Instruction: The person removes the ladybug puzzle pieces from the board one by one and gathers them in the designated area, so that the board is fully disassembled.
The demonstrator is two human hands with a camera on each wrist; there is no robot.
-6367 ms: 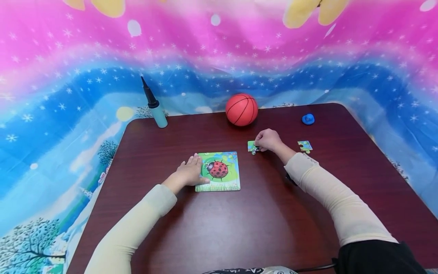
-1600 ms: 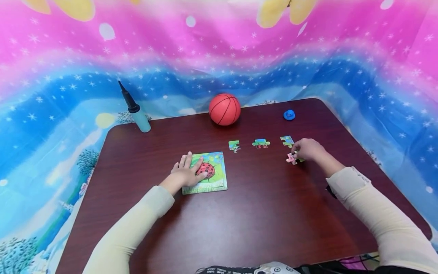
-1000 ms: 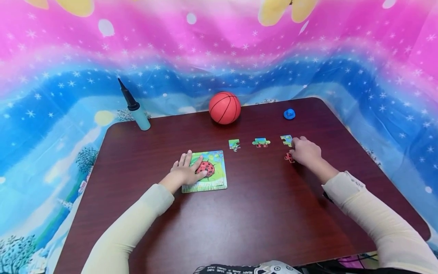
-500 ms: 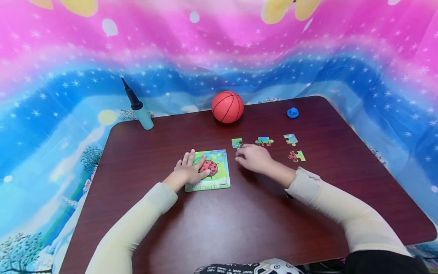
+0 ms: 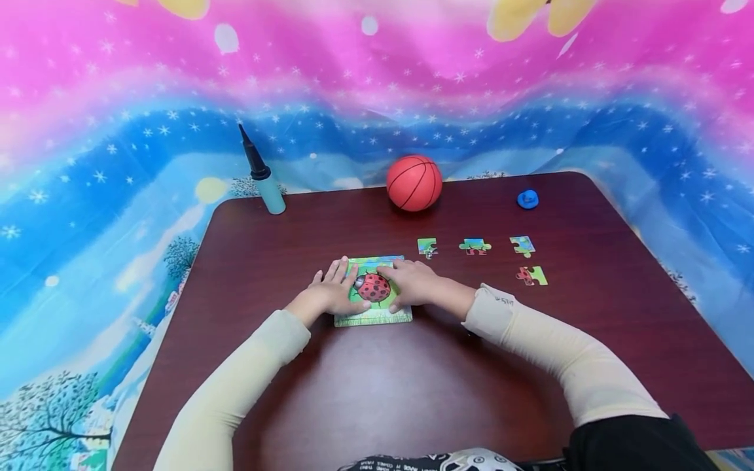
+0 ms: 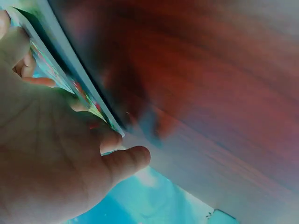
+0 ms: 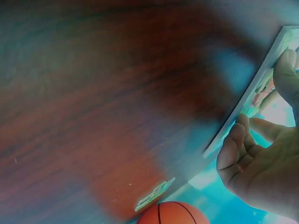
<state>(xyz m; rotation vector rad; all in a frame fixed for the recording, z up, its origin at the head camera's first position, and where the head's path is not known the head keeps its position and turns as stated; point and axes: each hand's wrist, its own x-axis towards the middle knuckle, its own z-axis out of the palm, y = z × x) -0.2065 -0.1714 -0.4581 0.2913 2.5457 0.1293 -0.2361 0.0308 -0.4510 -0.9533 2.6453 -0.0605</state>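
A square ladybug puzzle board [image 5: 374, 292] lies on the dark red table [image 5: 412, 392]. My left hand [image 5: 332, 291] rests flat on the board's left side, fingers straight. My right hand [image 5: 411, 283] lies on its right side, with the fingers reaching over the upper part of the picture. In the left wrist view the left hand [image 6: 42, 154] touches the board's edge [image 6: 70, 79]. In the right wrist view the right hand [image 7: 261, 163] touches the board [image 7: 252, 107]. Several loose pieces lie to the right: three in a row [image 5: 427, 246] [image 5: 474, 246] [image 5: 522, 244] and one nearer [image 5: 532, 275].
An orange ball [image 5: 414, 183] stands at the table's far edge, also low in the right wrist view as the ball [image 7: 173, 213]. A hand pump [image 5: 262, 176] stands upright at the far left corner. A small blue object [image 5: 527, 199] lies far right. A colourful cloth hangs behind.
My right hand has let go of a piece at the right, leaving it on the table, and moved left onto the puzzle board. The left hand has stayed on the board.
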